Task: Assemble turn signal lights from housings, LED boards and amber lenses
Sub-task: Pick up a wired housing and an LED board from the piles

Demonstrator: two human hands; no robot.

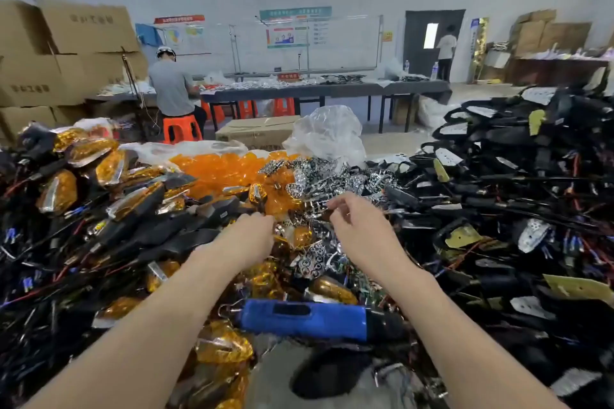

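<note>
LED boards (319, 173), silvery, heaped mid-desk (275, 372) just beyond the blue power screwdriver (305, 317) lying crosswise nearest the body. Left hand (247, 237) knuckles-up, fingers (264, 219) curled down into the heap, hold impossible to tell; right hand (360, 226) level with it, fingers (335, 206) pinched on what looks like one silvery board at the heap's near edge. Farther on, loose amber lenses (219, 169) ahead and left, black housings (531, 176) banked right: probably a short forward-left reach, left hand nearer.

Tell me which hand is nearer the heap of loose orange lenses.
Left. The left hand sits at the near edge of the orange lens heap; the right hand is farther right, over the silvery pieces.
</note>
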